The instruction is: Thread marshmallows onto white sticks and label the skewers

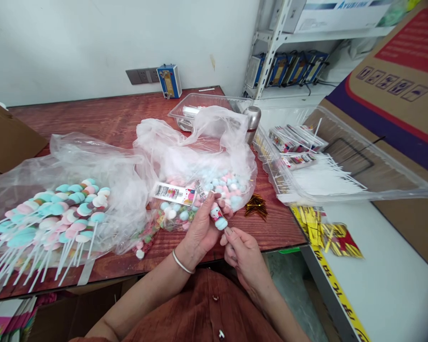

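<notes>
My left hand (202, 229), with a white bangle at the wrist, is closed around a marshmallow lollipop (218, 219) in a clear printed wrapper. Blue marshmallow shows at its lower end. Just below it, my right hand (243, 254) pinches the lollipop's lower end between thumb and forefinger; its stick is hidden by the fingers. Beyond my left hand, a stack of flat printed wrappers (174, 193) lies on a plastic bag (196, 164) full of pink, white and blue marshmallows. Gold twist ties (256, 206) are on the table to the right.
Several unwrapped marshmallow lollipops (57, 209) lie on plastic at the left. At right, a clear tray (388, 183) holds white sticks (321, 180) and wrapper bundles. A steel flask (252, 121) stands behind the marshmallows. A large carton (395, 99) borders the right side.
</notes>
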`<state>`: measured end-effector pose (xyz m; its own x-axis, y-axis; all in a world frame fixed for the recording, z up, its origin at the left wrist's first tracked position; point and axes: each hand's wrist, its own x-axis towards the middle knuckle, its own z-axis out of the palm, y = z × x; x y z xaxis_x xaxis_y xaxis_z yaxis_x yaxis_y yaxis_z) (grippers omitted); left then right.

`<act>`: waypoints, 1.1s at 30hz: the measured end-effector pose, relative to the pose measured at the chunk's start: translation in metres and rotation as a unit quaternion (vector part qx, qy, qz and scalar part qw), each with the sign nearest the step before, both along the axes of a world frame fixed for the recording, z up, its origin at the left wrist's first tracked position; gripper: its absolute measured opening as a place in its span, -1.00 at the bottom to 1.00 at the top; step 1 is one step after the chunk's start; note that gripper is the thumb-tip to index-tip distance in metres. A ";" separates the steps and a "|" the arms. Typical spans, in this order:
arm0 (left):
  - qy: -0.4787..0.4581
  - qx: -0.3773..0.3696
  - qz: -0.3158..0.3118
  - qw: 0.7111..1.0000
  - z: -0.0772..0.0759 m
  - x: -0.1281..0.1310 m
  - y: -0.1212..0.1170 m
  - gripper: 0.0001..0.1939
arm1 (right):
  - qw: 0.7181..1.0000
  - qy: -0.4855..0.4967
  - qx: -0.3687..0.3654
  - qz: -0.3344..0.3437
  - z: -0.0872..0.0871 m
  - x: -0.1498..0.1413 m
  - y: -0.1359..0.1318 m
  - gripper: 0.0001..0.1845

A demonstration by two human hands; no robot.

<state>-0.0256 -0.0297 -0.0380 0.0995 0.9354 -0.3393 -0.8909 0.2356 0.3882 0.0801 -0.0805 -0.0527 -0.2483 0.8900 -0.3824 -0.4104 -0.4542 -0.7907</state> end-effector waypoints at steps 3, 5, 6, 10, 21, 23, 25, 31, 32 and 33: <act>-0.007 0.016 0.020 1.000 0.002 -0.010 0.006 -0.77 | 1.000 0.015 -0.009 0.000 -0.003 0.004 -0.001 -0.58; -0.008 0.018 0.015 1.000 0.002 -0.013 0.008 -0.84 | 0.999 0.029 -0.014 0.012 -0.004 0.006 -0.003 -0.62; -0.006 0.013 0.014 1.000 0.001 -0.014 0.008 -0.86 | 1.000 0.023 -0.007 0.019 -0.005 0.006 -0.004 -0.63; 0.030 -0.058 0.024 0.998 0.000 -0.011 0.010 -0.84 | 0.964 -0.203 0.172 0.022 -0.006 0.009 -0.007 -0.68; 0.067 -0.138 0.020 0.988 0.007 -0.018 0.016 -0.81 | 0.586 -0.610 0.533 -0.040 -0.006 0.015 -0.009 -0.68; 0.064 -0.118 0.021 0.991 0.006 -0.011 0.011 -0.81 | 0.568 -0.627 0.531 -0.049 -0.005 0.013 -0.008 -0.67; 0.057 -0.101 0.022 0.993 0.005 -0.003 0.006 -0.80 | 0.553 -0.647 0.521 -0.058 -0.004 0.010 -0.006 -0.67; 0.036 -0.089 0.049 0.994 0.006 0.005 0.003 -0.75 | 0.665 -0.615 0.423 -0.042 -0.004 0.007 -0.008 -0.81; 0.034 -0.094 0.050 0.994 0.006 0.004 0.004 -0.75 | 0.674 -0.612 0.411 -0.046 -0.004 0.008 -0.009 -0.81; 0.033 -0.098 0.050 0.993 0.006 0.002 0.004 -0.75 | 0.682 -0.609 0.402 -0.047 -0.005 0.009 -0.010 -0.80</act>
